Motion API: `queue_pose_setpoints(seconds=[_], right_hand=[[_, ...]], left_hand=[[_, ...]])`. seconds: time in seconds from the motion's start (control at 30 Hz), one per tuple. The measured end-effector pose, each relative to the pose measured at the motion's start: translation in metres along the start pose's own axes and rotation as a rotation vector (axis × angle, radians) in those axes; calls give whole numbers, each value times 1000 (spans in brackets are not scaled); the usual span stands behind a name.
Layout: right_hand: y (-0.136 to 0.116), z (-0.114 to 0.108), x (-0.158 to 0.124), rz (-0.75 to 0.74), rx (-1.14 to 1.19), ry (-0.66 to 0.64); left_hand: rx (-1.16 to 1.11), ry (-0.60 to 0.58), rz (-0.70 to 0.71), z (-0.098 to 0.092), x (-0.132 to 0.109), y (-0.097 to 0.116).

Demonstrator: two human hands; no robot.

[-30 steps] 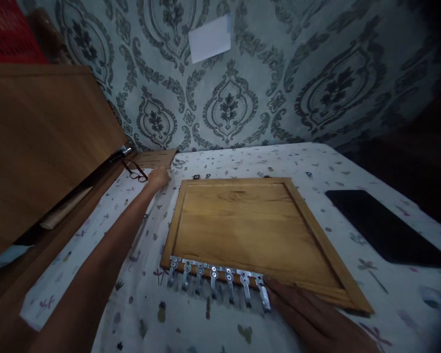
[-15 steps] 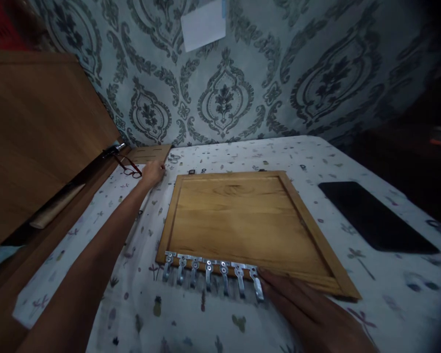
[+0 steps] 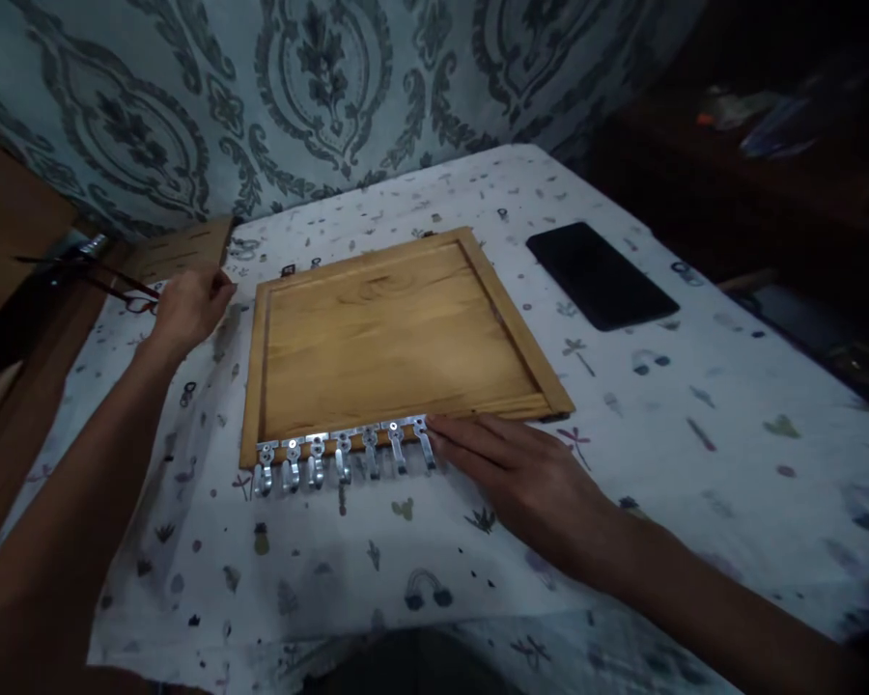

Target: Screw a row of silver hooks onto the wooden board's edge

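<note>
A square wooden frame lies flat on a patterned white tablecloth. A row of several metal hooks is fixed along its near edge. My right hand lies flat with fingers stretched out, fingertips touching the frame's near edge beside the rightmost hook. My left hand hovers just beyond the frame's far left corner, fingers curled together as if pinching; whatever they hold is too small to make out. Red-rimmed glasses lie just left of that hand.
A black phone lies face up to the right of the frame. A small wooden board sits at the far left by the patterned wall. A wooden cabinet borders the table's left side. Small dark metal parts lie behind the frame.
The view has swung right and down. My left hand has drawn back from the far table edge toward the frame's corner, fingers now curled. My right hand stays at the frame's near edge.
</note>
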State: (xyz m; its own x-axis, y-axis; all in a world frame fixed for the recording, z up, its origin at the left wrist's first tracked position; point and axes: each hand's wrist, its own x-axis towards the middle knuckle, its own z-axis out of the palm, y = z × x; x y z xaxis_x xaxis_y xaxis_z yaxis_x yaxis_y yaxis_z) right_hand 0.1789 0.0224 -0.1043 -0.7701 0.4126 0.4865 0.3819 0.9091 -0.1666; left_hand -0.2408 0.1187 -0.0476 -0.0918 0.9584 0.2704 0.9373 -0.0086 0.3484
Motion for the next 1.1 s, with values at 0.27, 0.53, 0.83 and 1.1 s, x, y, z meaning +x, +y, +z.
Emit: queue_pose_setpoints(seconds=[0.27,0.53,0.83,1.1], right_hand=[[0,-2,4,-24,2,30],[-1,-3,4,-2,-23,33],[1,-3,5,-18,-18,47],[0,-2,5,-8,-13,66]], left_hand=[[-172,-486,401,-5,-68,137],[-144,-881,481,8,-72,201],[-66,-1018,478,22,-68,209],[-88,-1004,487,31,-69,204]])
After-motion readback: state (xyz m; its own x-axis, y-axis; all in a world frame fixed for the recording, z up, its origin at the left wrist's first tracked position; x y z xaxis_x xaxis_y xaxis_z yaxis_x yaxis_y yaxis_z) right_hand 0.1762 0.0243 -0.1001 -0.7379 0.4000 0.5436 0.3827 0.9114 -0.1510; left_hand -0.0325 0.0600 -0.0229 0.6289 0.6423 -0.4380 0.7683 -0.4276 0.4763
